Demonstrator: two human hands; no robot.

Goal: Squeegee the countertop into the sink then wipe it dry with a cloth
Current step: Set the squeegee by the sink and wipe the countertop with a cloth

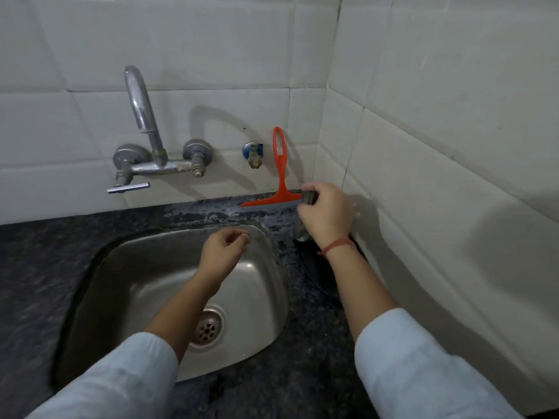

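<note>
In the corner: a dark speckled surface (pixel 33 267) meets white tiled walls at the back and on the right.
Sink: a steel sink (pixel 136 267) is set into the surface, with a round drain (pixel 207 328) in its floor.
Tap: a chrome tap (pixel 142 116) is mounted on the back wall, above the sink's far left side.
Valve: a small blue-capped valve (pixel 253 154) sits on the wall, between the tap and the squeegee.
Squeegee: an orange squeegee (pixel 281 176) stands upright against the back wall, blade down on the wet strip of surface behind the sink.
Right hand: the right hand (pixel 328 213) is curled round what looks like a grey cloth (pixel 308 197), just at the right end of the blade. Whether it touches the blade cannot be told.
Cloth: a grey fold shows below the hand, over the surface right of the sink.
Left hand: the left hand (pixel 222 252) hovers over the sink's far side, fingers loosely bent, holding nothing visible.
Wrist: a red thread (pixel 335 245) circles the right wrist.
</note>
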